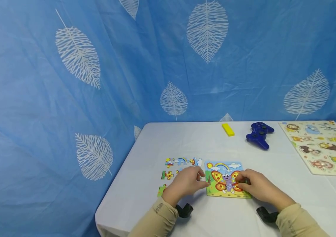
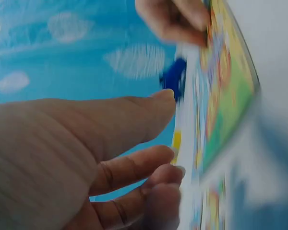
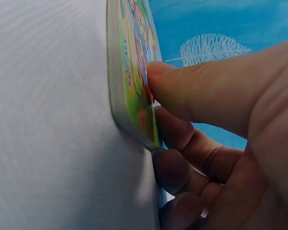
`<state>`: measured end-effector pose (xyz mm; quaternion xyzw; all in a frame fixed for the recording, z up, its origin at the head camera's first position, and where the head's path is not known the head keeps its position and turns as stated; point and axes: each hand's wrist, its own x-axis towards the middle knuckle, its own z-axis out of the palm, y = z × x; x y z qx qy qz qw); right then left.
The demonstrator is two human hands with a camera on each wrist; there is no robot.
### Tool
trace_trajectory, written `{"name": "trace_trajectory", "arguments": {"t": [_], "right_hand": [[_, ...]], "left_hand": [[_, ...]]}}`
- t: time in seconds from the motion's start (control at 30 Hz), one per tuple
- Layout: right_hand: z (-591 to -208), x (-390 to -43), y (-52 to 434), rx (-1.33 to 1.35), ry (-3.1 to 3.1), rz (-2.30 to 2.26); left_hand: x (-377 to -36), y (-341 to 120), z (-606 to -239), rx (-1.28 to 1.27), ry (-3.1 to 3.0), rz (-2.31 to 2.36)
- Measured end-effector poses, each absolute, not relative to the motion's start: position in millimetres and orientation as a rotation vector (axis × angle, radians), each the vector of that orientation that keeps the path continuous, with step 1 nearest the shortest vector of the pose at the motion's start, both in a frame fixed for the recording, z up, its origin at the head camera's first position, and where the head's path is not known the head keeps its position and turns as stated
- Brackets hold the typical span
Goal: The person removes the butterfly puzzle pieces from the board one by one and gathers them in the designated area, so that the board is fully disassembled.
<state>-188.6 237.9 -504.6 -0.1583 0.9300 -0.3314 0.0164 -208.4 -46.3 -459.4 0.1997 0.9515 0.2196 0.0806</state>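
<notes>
A butterfly jigsaw puzzle board (image 1: 221,193) lies flat on the table between both hands. My left hand (image 1: 187,181) hovers at its left edge, thumb and fingers apart with nothing between them in the left wrist view. At the board's right side is my right hand (image 1: 256,185); its thumb and index finger pinch a thin puzzle piece (image 3: 148,93) against the picture. The other fingertips (image 3: 172,170) are curled close to the board's corner. Loose jigsaw pieces (image 1: 182,161) lie in rows left of the board, some hidden behind my left hand.
A yellow block (image 1: 228,129) and a blue game controller (image 1: 259,135) lie toward the back of the white-covered table (image 1: 138,184). An animal puzzle board (image 1: 319,149) occupies the far right. A blue leaf-patterned curtain (image 1: 144,65) hangs behind and along the left side.
</notes>
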Motion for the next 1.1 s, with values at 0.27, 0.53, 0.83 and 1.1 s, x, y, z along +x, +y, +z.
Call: {"name": "trace_trajectory", "arguments": {"t": [0.27,0.53,0.83,1.1], "right_hand": [[-509,-185,242,-0.482,2.86,-1.116],[-506,-186,244,-0.497,2.875,-1.122],[-515,-195,251,-0.462,3.275,-0.973],[-519,-200,257,-0.444,3.159,-0.853]], "left_hand": [[-214,20,-480,0.777,2.691,0.766],[-212,43,-499,0.636,2.828,0.72],[-212,44,-501,0.634,2.871,0.674],[-213,44,-502,0.696,2.89,0.66]]}}
